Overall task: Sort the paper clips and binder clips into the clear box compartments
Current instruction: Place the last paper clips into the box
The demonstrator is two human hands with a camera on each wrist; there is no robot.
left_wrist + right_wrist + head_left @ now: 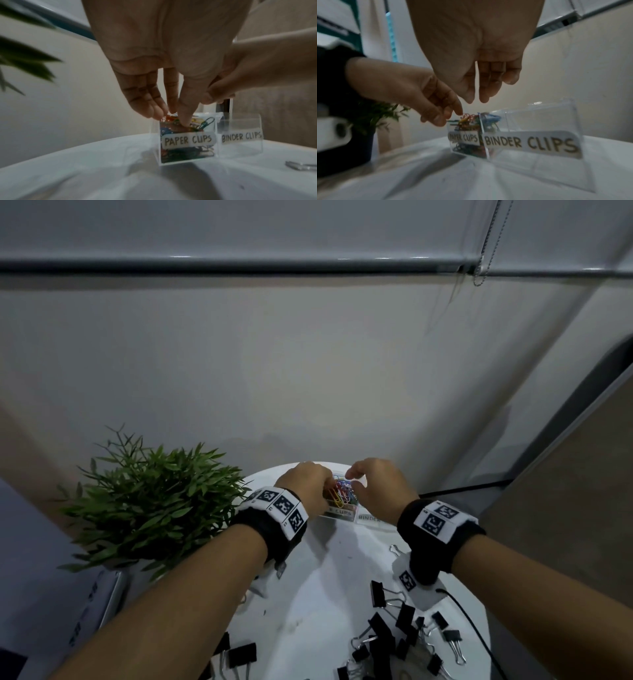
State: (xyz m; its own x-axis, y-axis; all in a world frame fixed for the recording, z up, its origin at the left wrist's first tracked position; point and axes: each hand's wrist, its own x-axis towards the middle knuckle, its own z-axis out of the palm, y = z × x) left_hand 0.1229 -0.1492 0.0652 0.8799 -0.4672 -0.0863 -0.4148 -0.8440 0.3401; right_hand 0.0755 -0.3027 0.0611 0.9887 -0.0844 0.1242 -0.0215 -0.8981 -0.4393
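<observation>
Nearest me, the black metal binder clips (404, 635) with silver wire handles lie scattered loose on the round white table (329, 594), most in a heap at the near right and a few at the near left edge.

Further out, my two forearms reach forward, each wearing a black wristband with printed square markers. At the far side of the table stands the clear plastic two-compartment box (240, 147). Its left compartment, labelled "PAPER CLIPS", is heaped with coloured wire paper clips (187, 152) in red, blue, yellow and green, some poking above the rim. The right compartment, labelled "BINDER CLIPS" (530, 143), looks see-through with nothing I can make out inside.

My left hand (305, 484) has its fingers extended downward, tips and thumb pressing onto the top of the paper-clip heap; I cannot tell whether a clip is pinched between them. My right hand (380, 487) hangs just above the box with fingers loosely bent and pointing down, holding nothing I can see.

To the left, beside the table, stands a green leafy potted plant (144, 501). Beyond it all is a plain pale wall.
</observation>
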